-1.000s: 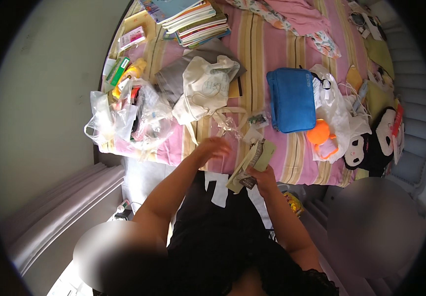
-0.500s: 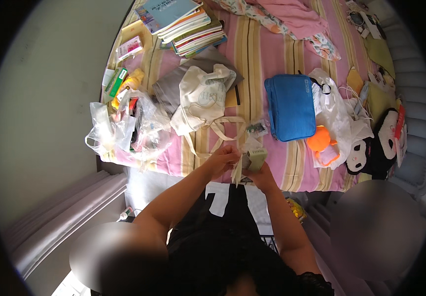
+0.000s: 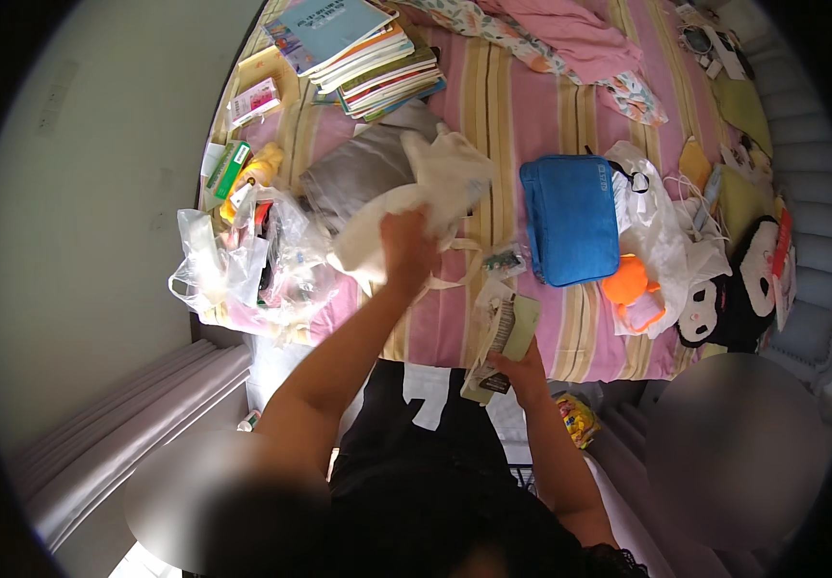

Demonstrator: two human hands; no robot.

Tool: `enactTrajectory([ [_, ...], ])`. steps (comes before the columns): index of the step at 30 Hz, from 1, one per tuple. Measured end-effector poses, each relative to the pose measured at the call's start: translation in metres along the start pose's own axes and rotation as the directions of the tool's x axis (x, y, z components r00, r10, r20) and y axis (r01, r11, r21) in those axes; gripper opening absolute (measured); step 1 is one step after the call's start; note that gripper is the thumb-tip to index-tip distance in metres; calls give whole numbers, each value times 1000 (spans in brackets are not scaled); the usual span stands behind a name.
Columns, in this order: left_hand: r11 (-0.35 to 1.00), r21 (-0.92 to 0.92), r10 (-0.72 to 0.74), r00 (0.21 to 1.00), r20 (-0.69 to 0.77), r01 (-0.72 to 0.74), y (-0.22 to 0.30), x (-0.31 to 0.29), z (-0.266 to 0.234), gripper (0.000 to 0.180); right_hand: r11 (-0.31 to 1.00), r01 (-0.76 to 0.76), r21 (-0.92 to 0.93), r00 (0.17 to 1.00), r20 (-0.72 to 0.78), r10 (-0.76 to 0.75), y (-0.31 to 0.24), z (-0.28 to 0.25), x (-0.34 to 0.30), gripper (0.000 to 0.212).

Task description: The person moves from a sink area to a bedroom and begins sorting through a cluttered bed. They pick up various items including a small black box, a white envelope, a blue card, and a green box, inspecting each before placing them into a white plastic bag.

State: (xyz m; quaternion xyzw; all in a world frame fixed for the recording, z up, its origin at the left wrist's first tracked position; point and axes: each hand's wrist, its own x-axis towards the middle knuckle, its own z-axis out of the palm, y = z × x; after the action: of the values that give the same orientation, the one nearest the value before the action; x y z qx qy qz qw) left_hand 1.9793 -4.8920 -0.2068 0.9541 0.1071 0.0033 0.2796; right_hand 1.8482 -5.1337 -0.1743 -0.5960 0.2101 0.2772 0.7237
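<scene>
My left hand (image 3: 410, 246) is closed on the cream cloth tote bag (image 3: 450, 173), which bunches up around it; the fingertips are partly hidden by the hand and cloth. The bag lies against a grey cushion (image 3: 363, 164), its straps trailing toward the bed's near edge. Lower right, at that edge, my right hand (image 3: 520, 370) grips a pale green box (image 3: 523, 326). Dark and whitish packaging lies along the box's left side; I cannot make out its kind. A small clear plastic packet (image 3: 504, 261) rests just beyond the box.
On the striped bed stand a blue zippered case (image 3: 570, 222), an orange toy (image 3: 631, 281) and a white plastic bag (image 3: 664, 246) to the right. Clear plastic bags (image 3: 296, 260) and a green box (image 3: 228, 170) lie left. Stacked books (image 3: 377, 72) sit at the far left.
My left hand has left the box and moved up and left onto the tote bag, which is now pulled and crumpled. My right hand has shifted slightly right and nearer, box tilted.
</scene>
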Motion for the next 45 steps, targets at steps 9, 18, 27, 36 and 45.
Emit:
enactTrajectory([
  [9, 938, -203, 320, 927, 198, -281, -37, -71, 38, 53, 999, -13, 52, 998, -67, 16, 23, -29, 12, 65],
  [18, 678, -695, -325, 946, 8, 239, -59, -23, 20, 46, 999, -43, 30, 992, -120, 46, 12, -23, -13, 58],
  [27, 454, -815, 281, 811, 514, 359, 92, -97, -82, 92, 977, 206, 52, 978, -36, -205, -65, 30, -51, 45],
  [36, 327, -810, 312, 754, 578, 486, 134, -132, -97, 42, 772, 384, -507, 818, -200, -539, -39, 54, -62, 60],
  [45, 102, -694, 218, 664, 715, 713, 102, -111, -86, 28, 951, 288, 109, 958, -40, -285, -40, 59, -107, 74],
])
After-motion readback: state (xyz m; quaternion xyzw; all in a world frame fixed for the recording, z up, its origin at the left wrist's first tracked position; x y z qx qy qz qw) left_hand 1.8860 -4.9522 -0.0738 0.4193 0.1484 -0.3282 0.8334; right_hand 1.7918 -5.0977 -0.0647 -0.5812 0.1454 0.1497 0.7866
